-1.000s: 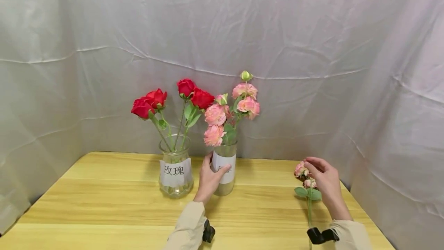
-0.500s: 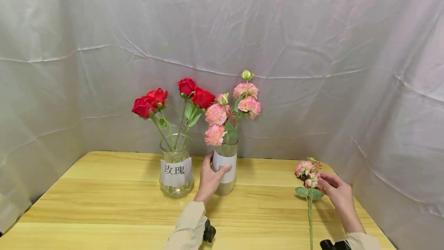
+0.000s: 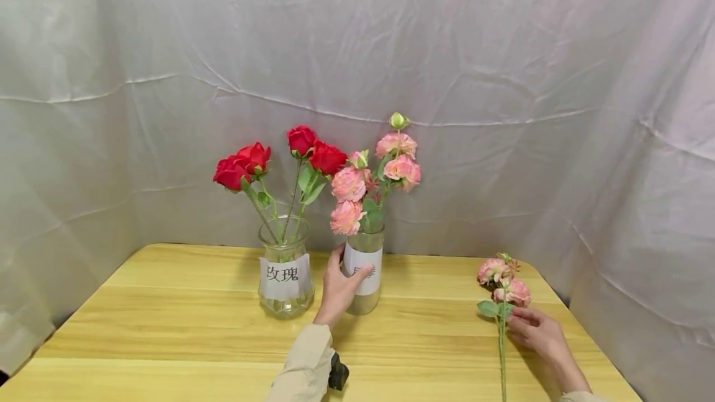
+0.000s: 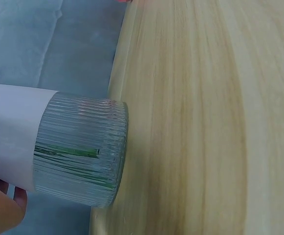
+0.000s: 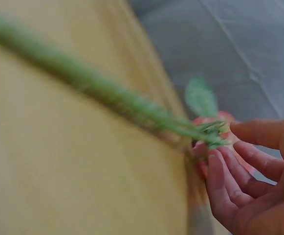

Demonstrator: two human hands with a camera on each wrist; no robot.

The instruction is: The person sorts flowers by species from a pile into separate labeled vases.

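My left hand (image 3: 339, 289) grips a ribbed clear glass vase (image 3: 364, 304), its thumb across the white paper label (image 3: 365, 259). Pink flowers (image 3: 347, 185) with green buds stand in this vase; in the left wrist view green stem ends (image 4: 76, 151) show through the glass. At the right, a pink flower spray (image 3: 516, 292) lies on the table, stem toward me. My right hand (image 3: 539, 330) is beside its upper stem, just under the blooms. In the right wrist view the thumb and fingers (image 5: 259, 132) are spread around the green stem (image 5: 146, 111), without a visible pinch.
Left of the ribbed vase stands a wider glass vase (image 3: 286, 309) with a labelled front, holding several red roses (image 3: 231, 172). Both stand on a light wooden table (image 3: 184, 327). Grey cloth (image 3: 475, 48) hangs behind and at both sides.
My right hand has moved down from the blooms to the upper stem of the pink flower spray, uncovering the blooms. My left hand keeps its hold on the ribbed vase.
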